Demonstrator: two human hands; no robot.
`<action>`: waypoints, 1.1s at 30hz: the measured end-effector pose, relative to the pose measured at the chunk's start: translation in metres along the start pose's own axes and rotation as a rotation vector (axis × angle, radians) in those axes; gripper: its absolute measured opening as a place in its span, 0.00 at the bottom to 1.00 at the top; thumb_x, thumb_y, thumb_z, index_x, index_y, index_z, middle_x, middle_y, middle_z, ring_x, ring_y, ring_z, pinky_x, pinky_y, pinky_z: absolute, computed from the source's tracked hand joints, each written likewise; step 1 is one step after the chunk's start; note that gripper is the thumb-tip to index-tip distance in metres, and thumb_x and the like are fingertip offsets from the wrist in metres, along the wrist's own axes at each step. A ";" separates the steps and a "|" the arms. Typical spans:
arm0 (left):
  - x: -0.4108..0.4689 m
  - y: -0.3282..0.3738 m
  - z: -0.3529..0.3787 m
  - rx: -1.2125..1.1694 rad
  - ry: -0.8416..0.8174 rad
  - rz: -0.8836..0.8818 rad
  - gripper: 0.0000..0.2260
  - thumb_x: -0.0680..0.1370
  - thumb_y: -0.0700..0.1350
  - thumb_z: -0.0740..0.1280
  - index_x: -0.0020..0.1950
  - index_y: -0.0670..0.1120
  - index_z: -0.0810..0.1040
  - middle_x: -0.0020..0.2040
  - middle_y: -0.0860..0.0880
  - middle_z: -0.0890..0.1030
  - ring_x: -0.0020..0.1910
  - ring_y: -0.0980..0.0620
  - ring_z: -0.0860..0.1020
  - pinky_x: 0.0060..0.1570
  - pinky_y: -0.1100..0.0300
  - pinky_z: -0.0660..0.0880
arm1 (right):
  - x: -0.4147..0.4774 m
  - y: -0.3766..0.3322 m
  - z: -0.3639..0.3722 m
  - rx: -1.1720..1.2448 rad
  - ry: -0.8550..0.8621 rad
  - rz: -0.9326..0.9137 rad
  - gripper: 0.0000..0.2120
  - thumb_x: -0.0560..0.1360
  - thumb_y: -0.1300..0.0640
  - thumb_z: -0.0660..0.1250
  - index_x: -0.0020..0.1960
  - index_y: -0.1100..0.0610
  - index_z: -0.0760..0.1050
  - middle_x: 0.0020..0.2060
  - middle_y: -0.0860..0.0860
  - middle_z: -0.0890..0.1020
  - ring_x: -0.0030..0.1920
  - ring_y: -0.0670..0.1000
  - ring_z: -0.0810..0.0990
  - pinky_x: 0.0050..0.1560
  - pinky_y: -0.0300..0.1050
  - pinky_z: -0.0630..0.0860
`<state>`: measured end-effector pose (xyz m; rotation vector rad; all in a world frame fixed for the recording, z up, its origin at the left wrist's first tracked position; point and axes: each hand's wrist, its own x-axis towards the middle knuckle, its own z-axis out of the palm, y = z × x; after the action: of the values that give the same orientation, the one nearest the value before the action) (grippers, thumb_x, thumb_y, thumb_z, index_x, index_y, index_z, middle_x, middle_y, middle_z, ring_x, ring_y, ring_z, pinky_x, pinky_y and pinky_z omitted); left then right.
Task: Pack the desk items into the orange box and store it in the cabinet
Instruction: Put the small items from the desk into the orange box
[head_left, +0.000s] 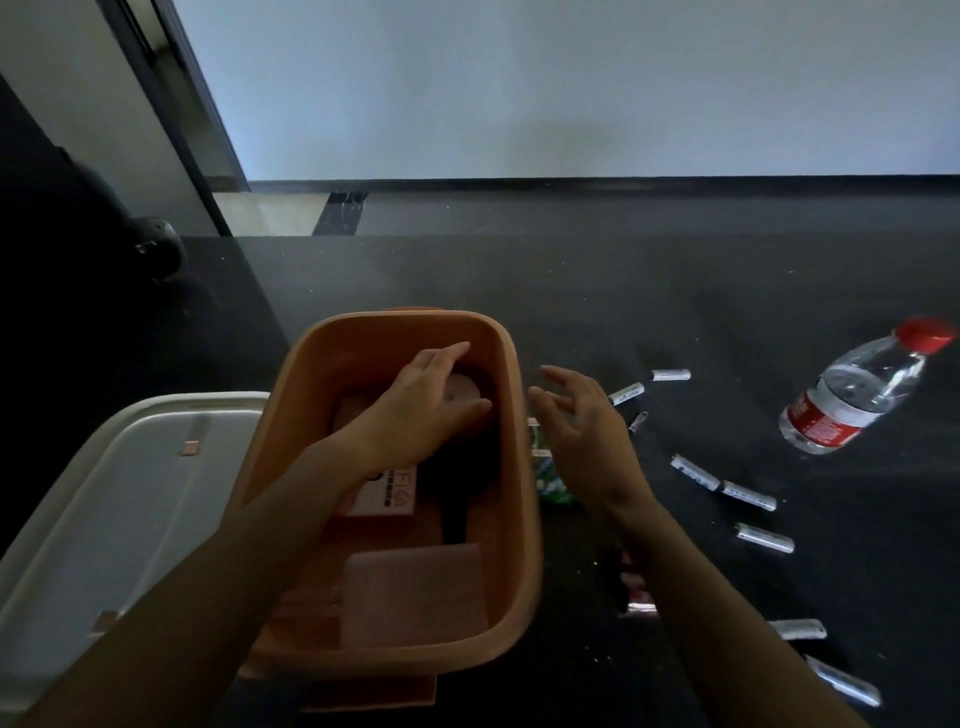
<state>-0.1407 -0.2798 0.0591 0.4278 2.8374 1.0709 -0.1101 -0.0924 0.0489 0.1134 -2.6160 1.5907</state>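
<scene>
The left hand (426, 400) is down inside the orange box (511, 467), fingers curled over a rounded pale object (464, 387) near the far end; whether it actually grips it or only rests on it, I cannot tell. The right hand (582, 421) hovers outside the box's right wall, fingers spread and holding nothing.

The box stands on the dark desk (675, 291), already holding a labelled carton (387, 496) and a flat pale piece (415, 592). It looks like stiff, thin plastic, probably light even when filled, best lifted with two hands under the rim at the short ends.

The white batteries (698, 474) lying loose to the right are small, smooth and liable to roll. The water bottle (862, 395) on its side is heavier and could roll too.

A white lid (119, 483) lies touching the box's left wall. The desk beyond is bare; its left edge is close.
</scene>
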 end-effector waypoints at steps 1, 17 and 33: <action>0.000 0.007 0.003 -0.005 0.007 0.012 0.31 0.75 0.57 0.63 0.74 0.49 0.56 0.73 0.49 0.61 0.70 0.52 0.61 0.64 0.58 0.60 | 0.000 0.005 -0.014 -0.003 0.009 0.029 0.21 0.76 0.48 0.59 0.67 0.53 0.65 0.66 0.53 0.70 0.61 0.48 0.72 0.59 0.48 0.73; 0.043 0.134 0.115 0.323 -0.062 0.152 0.32 0.75 0.62 0.58 0.75 0.50 0.53 0.76 0.47 0.54 0.74 0.48 0.49 0.71 0.49 0.46 | 0.014 0.067 -0.238 -0.538 0.494 -0.060 0.20 0.74 0.56 0.67 0.64 0.59 0.70 0.68 0.59 0.66 0.68 0.60 0.61 0.67 0.50 0.60; 0.033 0.098 0.080 0.328 0.053 0.043 0.32 0.75 0.61 0.59 0.74 0.50 0.55 0.74 0.47 0.58 0.72 0.46 0.54 0.69 0.49 0.53 | 0.045 0.039 -0.210 -0.336 0.445 -0.164 0.20 0.73 0.58 0.68 0.63 0.60 0.72 0.57 0.59 0.79 0.57 0.56 0.77 0.57 0.40 0.69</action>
<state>-0.1357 -0.1499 0.0642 0.4905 3.0713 0.6276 -0.1534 0.1109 0.1157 -0.0426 -2.4004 0.9707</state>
